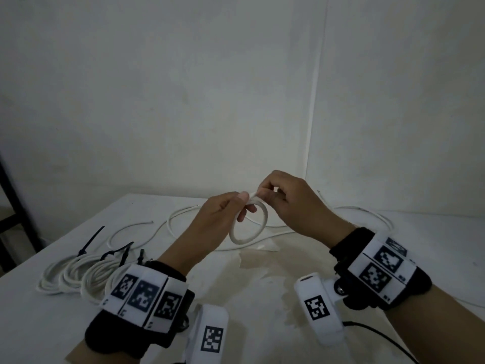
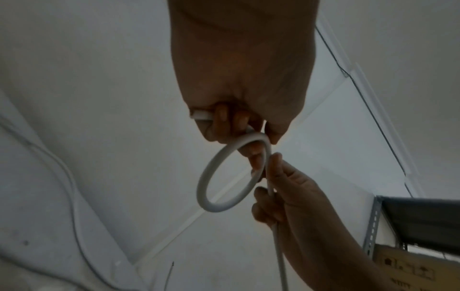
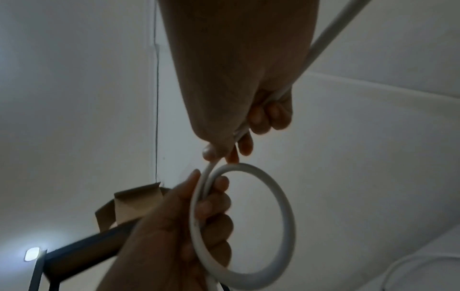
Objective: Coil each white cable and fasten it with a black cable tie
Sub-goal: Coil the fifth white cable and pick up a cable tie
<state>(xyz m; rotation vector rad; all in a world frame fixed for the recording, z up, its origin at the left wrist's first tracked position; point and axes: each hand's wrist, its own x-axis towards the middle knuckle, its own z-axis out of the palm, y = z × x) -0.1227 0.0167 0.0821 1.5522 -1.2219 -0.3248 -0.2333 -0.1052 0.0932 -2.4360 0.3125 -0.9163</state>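
Observation:
Above the middle of the white table (image 1: 262, 298) I hold a white cable bent into one small loop (image 1: 258, 227). My left hand (image 1: 225, 211) grips the loop (image 3: 281, 222) where its turns cross, thumb on top. My right hand (image 1: 286, 198) pinches the cable just right of that crossing, and the loose run (image 3: 323, 43) passes through its curled fingers. In the left wrist view the loop (image 2: 211, 189) hangs below my left fingers. Black cable ties (image 1: 91, 243) lie at the left. The rest of the cable (image 1: 183, 214) trails over the table behind my hands.
Several coiled white cables (image 1: 78, 277) lie in a row at the front left, with black ties on them. More loose white cable (image 1: 378, 216) runs off to the right. A dark frame (image 1: 15, 206) stands at the left edge. White walls close the back.

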